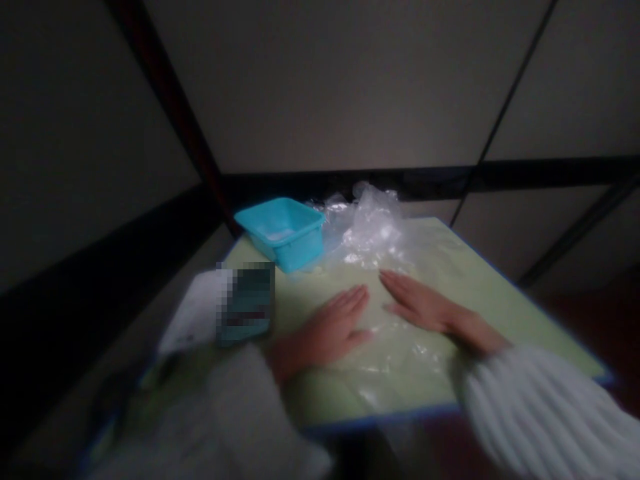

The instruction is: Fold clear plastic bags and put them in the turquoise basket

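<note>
Both palms rest on a clear plastic sheet or bag spread flat over the pale green table. My left hand lies with its fingers stretched towards the far side and its thumb apart. To its right, my right hand is flat too, fingers extended and pointing up and left, thumb slightly apart. Neither hand grips anything. Just beyond them sits a crumpled heap of clear plastic, whose edges blend into the flat film.
A turquoise plastic basin stands at the back left, with something pale inside. Nearer on the left lie a white sheet or box and a blurred-out dark green item. A panelled wall rises behind the table.
</note>
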`<action>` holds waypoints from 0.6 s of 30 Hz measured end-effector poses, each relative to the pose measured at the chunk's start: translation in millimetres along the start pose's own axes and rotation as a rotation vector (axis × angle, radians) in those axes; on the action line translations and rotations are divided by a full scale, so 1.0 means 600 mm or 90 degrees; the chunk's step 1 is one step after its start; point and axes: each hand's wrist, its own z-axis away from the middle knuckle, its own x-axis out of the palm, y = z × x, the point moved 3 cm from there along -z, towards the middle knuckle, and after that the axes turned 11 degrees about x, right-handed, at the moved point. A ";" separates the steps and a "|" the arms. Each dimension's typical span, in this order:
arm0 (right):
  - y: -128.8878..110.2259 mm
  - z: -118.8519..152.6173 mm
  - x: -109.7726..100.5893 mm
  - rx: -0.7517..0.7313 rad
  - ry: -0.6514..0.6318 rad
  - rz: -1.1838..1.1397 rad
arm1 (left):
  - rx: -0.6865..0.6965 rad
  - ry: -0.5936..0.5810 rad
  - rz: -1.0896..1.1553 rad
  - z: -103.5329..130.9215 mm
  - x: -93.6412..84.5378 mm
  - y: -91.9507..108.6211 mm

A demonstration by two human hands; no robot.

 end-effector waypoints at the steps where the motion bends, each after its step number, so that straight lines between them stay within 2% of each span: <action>1: 0.002 0.001 0.005 0.011 -0.002 0.008 | -0.004 -0.003 -0.005 0.004 0.004 -0.006; 5: 0.019 0.001 0.018 0.059 -0.007 0.035 | 0.003 0.002 -0.021 0.022 0.009 -0.024; 10: 0.040 -0.001 0.020 0.086 -0.004 0.051 | -0.002 -0.018 -0.031 0.046 0.000 -0.034; 14: 0.046 0.001 0.013 0.104 0.005 0.038 | -0.025 -0.055 -0.032 0.060 -0.010 -0.035; 18: 0.039 0.006 -0.008 0.086 0.018 -0.013 | -0.046 -0.072 -0.026 0.057 -0.017 -0.032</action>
